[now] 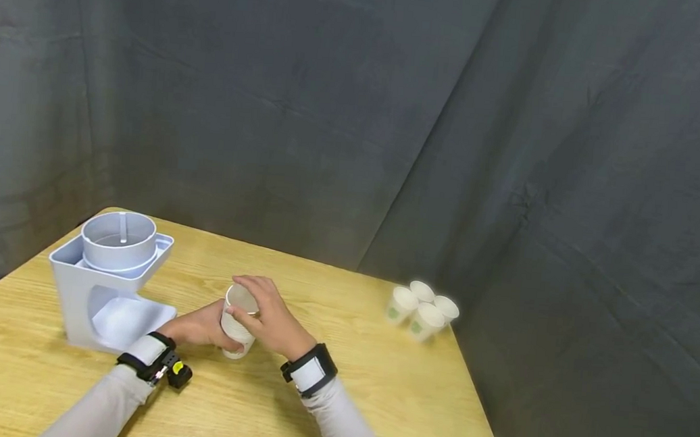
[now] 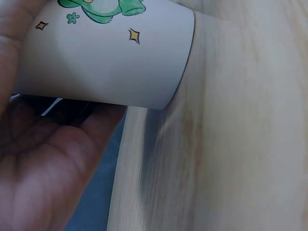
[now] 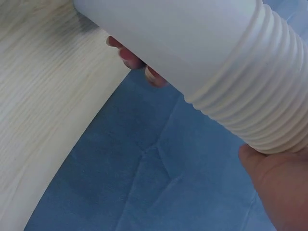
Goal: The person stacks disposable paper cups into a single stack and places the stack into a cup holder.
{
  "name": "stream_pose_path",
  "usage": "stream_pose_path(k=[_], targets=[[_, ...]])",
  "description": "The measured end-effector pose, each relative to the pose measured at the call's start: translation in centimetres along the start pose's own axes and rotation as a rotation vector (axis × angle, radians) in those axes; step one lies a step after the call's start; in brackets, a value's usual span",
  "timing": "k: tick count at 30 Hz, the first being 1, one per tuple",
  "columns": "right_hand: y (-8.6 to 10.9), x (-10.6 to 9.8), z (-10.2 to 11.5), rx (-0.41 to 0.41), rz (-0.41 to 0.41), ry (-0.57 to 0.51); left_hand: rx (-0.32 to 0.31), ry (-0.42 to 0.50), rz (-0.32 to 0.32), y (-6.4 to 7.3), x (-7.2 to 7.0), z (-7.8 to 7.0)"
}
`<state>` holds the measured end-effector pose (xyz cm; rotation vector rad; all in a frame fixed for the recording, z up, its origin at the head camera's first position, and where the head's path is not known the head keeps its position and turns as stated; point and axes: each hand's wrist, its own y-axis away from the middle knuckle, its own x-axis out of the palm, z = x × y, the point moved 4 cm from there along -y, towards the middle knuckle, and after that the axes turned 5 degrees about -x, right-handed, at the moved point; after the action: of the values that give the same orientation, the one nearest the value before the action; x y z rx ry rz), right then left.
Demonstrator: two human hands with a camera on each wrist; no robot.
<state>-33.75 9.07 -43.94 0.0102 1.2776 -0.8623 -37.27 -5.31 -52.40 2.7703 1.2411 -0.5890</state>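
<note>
A stack of nested white paper cups [image 1: 235, 327] stands between my hands, its mouth facing up in the head view. My left hand [image 1: 204, 325] grips the lower part from the left. My right hand [image 1: 272, 318] holds the top by the rims, thumb on the near side. Several ridged rims on the paper cups [image 3: 255, 86] show in the right wrist view, with the right thumb pressed against them. In the left wrist view the outer paper cup [image 2: 110, 62] bears a green cartoon figure and small yellow stars; its base is close to the wooden surface.
At the left stands a white plastic stand [image 1: 76, 294] carrying a round grey-white bowl [image 1: 118, 254] with an upright strip inside. Several white paper cups [image 1: 426, 321] are grouped at the right edge of the wooden table [image 1: 344, 299]. Dark curtains [image 1: 308, 121] hang behind and to the right.
</note>
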Motion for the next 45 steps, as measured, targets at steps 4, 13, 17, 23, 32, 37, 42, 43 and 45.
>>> stream_pose_path(k=[4,13,17,23,32,37,42,43,45], targets=[[0.0,0.1,0.1,0.011,0.021,0.01,-0.014,0.003,-0.005,0.2,0.0,-0.1],[0.6,-1.5,-2.1,0.075,-0.014,-0.071,-0.037,-0.005,-0.03,0.2,0.1,0.2],[1.7,-3.4,-5.4,0.139,-0.079,-0.054,-0.047,0.008,-0.031,0.1,0.0,0.4],[4.6,-6.6,-11.2,0.311,-0.122,-0.023,-0.033,0.007,-0.032,0.1,-0.3,0.4],[10.6,-9.8,-18.7,0.499,-0.143,0.187,-0.049,-0.007,-0.034,0.5,-0.3,0.4],[13.3,-11.9,-21.6,0.647,-0.113,0.354,-0.041,-0.004,-0.036,0.4,-0.5,0.4],[15.4,-12.2,-23.3,0.797,0.033,0.428,-0.05,-0.003,-0.039,0.5,-0.4,0.4],[15.6,-12.1,-23.4,0.814,0.056,0.434,-0.047,-0.006,-0.036,0.5,-0.4,0.4],[16.0,-12.1,-23.5,0.834,0.064,0.439,-0.044,-0.01,-0.035,0.5,-0.4,0.3]])
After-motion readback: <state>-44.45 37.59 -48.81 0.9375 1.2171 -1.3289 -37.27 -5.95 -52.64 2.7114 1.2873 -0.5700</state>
